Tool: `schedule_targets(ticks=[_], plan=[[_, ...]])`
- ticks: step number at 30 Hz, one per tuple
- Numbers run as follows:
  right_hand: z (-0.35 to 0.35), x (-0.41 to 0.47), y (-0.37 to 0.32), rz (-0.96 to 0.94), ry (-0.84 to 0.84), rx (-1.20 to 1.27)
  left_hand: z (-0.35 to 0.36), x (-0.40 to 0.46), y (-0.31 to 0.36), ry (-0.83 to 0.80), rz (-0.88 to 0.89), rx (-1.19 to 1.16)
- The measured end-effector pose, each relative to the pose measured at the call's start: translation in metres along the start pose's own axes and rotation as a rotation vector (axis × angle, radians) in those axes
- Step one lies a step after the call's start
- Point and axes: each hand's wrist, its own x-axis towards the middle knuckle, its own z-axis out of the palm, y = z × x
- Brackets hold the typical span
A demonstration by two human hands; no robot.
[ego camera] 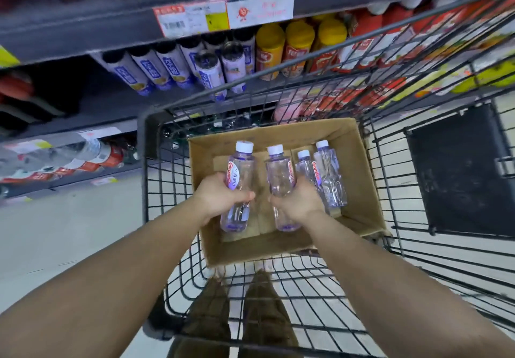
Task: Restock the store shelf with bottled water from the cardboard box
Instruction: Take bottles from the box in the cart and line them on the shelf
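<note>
Four water bottles show in the head view, all inside the cardboard box (359, 190) that sits in our black wire cart (156, 190). Our left hand (220, 194) has its fingers curled round the middle of the left bottle (240, 168), whose white cap points away from us and whose red and white label faces up. Our right hand (296, 200) wraps round the second bottle (280, 171) in the same way, thumb on the near side, so each hand is clamped on its own bottle and the two hands sit side by side, close but not touching. Both held bottles appear to be raised a little above the box floor, though we cannot tell for certain. Just beside our right hand, two loose bottles lie in the right part of the box: a smaller-looking one (304, 164) and a labelled one (330, 179), touching each other, caps pointing toward the shelves. Beyond the cart's front rim stands the store shelf (83, 26), with a price tag (192, 19) on its edge, a row of white and blue bottles (156, 70) below it, and yellow-capped bottles (284, 48) to their right. Lower down on the left, blurred clear bottles (83, 151) with red labels lie on a bottom shelf. Under the cart's wire base we can see our shoes (237, 316) on the pale floor.
</note>
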Motion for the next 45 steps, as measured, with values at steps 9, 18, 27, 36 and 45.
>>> schedule_targets(ticks=[9, 18, 27, 36, 45], plan=[[-0.053, -0.103, -0.116, -0.415, -0.207, 0.087, -0.08, -0.116, 0.055, 0.116, 0.239, -0.119], [-0.004, -0.229, -0.263, -0.741, -0.398, 0.119, -0.24, -0.256, 0.008, 0.359, 0.408, -0.258], [0.159, -0.422, -0.425, -1.144, -0.365, 0.033, -0.427, -0.442, -0.136, 0.778, 0.51, -0.327], [0.286, -0.568, -0.538, -1.406, -0.394, -0.02, -0.544, -0.57, -0.248, 1.112, 0.541, -0.435], [0.354, -0.638, -0.669, -1.56, -0.414, -0.048, -0.672, -0.63, -0.289, 1.344, 0.508, -0.401]])
